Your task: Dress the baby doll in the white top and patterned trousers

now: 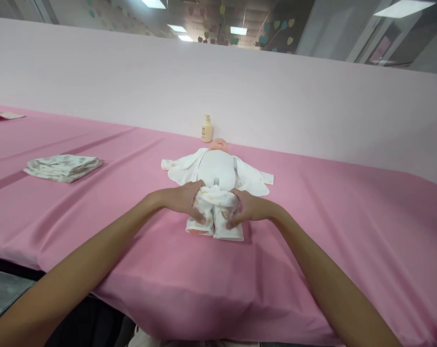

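Note:
A baby doll (218, 144) lies on its back, head toward the wall, on a pink-covered table. A white baby shirt (189, 165) is spread open beneath it, sleeves out to both sides. Its white torso (215, 168) shows between the shirt's halves. Small patterned baby pants (223, 229) cover its legs, with the waistband near the hips. My left hand (185, 200) grips the left side of the pants' waist, thumb toward the front. On the other side, my right hand (252, 207) holds the waist the same way. Some fingertips are hidden by the cloth.
A cream pump bottle (206, 130) stands behind the doll's head, near the white wall (218, 86). Folded patterned cloth (62, 167) lies to the left on the pink sheet (131, 159). Another pale cloth (3, 115) is at the far left edge.

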The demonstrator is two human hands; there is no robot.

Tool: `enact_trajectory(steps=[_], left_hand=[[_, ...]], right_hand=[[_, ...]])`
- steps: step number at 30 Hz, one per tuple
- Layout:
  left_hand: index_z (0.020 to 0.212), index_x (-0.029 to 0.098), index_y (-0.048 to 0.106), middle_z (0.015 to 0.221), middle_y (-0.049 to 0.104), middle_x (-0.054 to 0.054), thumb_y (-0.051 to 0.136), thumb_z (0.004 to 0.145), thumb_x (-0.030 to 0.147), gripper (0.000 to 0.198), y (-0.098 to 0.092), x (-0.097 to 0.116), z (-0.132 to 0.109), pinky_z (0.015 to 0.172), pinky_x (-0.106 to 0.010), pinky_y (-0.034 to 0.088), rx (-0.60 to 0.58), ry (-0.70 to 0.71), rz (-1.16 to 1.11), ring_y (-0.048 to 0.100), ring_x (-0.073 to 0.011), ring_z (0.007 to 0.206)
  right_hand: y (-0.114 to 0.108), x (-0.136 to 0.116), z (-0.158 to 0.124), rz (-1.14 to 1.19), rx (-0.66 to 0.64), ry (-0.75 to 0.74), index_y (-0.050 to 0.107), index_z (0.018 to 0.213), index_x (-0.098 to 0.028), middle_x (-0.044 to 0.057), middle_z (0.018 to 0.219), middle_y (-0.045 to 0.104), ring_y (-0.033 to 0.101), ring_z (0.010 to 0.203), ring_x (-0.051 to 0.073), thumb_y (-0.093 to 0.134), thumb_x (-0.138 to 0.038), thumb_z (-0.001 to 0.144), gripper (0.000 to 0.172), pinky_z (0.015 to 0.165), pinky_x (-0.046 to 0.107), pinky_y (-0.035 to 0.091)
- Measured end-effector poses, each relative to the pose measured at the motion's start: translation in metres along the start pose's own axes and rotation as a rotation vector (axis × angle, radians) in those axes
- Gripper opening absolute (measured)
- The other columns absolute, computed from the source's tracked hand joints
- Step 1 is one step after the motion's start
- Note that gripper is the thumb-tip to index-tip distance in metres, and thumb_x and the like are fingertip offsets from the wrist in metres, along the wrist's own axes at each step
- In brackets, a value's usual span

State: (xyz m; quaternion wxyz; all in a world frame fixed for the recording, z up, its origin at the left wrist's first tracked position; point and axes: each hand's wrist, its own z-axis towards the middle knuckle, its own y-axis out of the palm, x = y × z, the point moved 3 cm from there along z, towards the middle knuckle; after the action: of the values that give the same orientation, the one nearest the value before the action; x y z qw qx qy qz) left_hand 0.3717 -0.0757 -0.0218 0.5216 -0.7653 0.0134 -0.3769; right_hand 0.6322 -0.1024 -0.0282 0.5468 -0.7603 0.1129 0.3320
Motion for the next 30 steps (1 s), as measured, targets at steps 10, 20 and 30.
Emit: enact_trajectory(steps=[10, 20, 30], left_hand=[[0.092, 0.026, 0.058, 0.095, 0.064, -0.003, 0.081, 0.068, 0.053, 0.043, 0.006, 0.017, -0.011, 0.061, -0.032, 0.037, -0.071, 0.051, -0.042, 0.059, -0.0241, 0.081], [0.133, 0.030, 0.049, 0.106, 0.069, -0.006, 0.078, 0.074, 0.057, 0.071, 0.012, 0.019, -0.030, 0.067, -0.034, 0.047, 0.003, 0.037, -0.024, 0.067, -0.0277, 0.087], [0.139, 0.035, 0.059, 0.128, 0.068, -0.007, 0.087, 0.068, 0.064, 0.082, 0.021, 0.021, -0.044, 0.091, -0.038, 0.052, -0.001, 0.158, 0.009, 0.063, -0.0349, 0.120]], right_hand=[[0.012, -0.021, -0.005, -0.079, -0.066, 0.029, 0.063, 0.095, -0.025, 0.004, 0.100, 0.069, 0.063, 0.092, 0.028, 0.094, -0.055, 0.065, 0.054, 0.065, 0.032, 0.043], [0.025, -0.023, -0.029, -0.068, 0.091, -0.029, 0.051, 0.134, -0.029, 0.009, 0.114, 0.067, 0.059, 0.118, 0.036, 0.091, -0.058, 0.072, 0.079, 0.086, 0.041, 0.051], [0.030, -0.019, -0.042, -0.078, 0.027, 0.040, 0.048, 0.134, -0.029, 0.013, 0.137, 0.055, 0.054, 0.124, 0.037, 0.101, -0.051, 0.055, 0.097, 0.085, 0.042, 0.052]])
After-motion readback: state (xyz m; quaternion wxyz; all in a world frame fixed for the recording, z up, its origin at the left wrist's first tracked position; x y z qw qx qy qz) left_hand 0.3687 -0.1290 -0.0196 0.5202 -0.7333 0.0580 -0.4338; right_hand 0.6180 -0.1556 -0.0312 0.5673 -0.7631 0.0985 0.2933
